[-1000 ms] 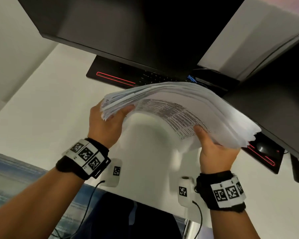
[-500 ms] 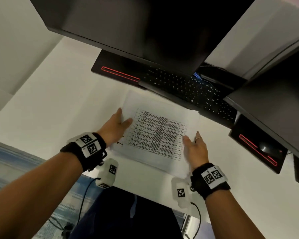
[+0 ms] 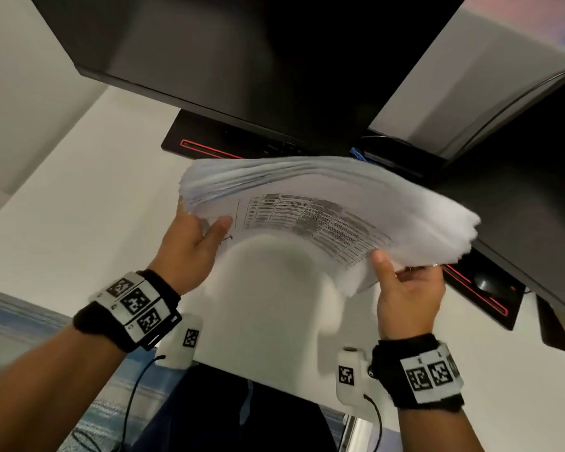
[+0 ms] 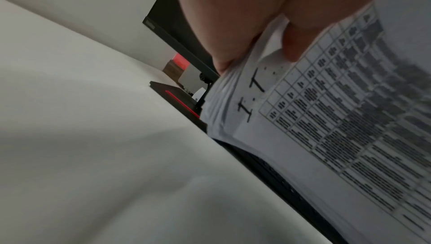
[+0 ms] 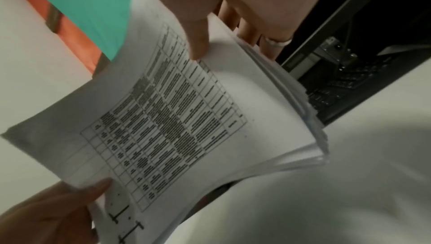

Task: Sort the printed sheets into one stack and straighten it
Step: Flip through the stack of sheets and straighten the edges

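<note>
Stack: raised again off the surface, gripped at both ends by left hand and right hand; edges uneven, another tap judged due.

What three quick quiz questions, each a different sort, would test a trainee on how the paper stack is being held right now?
1. True or false: the stack of printed sheets lies flat on the white desk.
2. Which hands hold the stack? A left hand only; B right hand only; C both.
3. Fill in: the top sheet shows a printed ____.

Key: 1 false, it is lifted and bowed. 2 C, thumbs on top at opposite ends. 3 table.
</note>
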Available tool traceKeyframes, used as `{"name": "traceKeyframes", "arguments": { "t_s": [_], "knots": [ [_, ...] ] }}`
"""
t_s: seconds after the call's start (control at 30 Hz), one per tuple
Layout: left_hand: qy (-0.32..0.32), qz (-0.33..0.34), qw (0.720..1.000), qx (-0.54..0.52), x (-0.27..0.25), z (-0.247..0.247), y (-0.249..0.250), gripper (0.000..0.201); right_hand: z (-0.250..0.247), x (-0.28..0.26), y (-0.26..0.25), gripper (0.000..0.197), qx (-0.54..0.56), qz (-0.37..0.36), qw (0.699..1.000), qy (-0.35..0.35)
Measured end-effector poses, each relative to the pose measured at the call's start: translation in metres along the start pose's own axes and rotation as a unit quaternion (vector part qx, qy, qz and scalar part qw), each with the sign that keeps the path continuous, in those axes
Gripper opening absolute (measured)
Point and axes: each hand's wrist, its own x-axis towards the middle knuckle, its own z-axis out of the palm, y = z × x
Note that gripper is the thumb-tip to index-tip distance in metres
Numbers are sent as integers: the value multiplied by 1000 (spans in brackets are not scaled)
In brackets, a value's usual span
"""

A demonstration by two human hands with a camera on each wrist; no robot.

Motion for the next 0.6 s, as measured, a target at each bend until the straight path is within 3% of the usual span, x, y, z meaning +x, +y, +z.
{"name": "traceKeyframes", "arguments": {
  "t_s": [0.13,0.2,0.37,0.43,0.6],
  "knots": [
    [8,20,998,-58,1,1,4,72,9,-7,0,54,-38,-7,999,-12],
    [44,49,994,-84,0,3,14,64,10,-6,-1,63,3,6,1000,2],
    [153,90,977,-116,4,10,34,31,14,-3,-15,48,52,-48,997,39],
    [183,92,973,-110,7,12,38,26,16,-1,-18,46,58,-73,994,58],
    [189,108,973,-78,8,13,37,24,21,-4,-19,50,51,-92,992,74]
  ]
}}
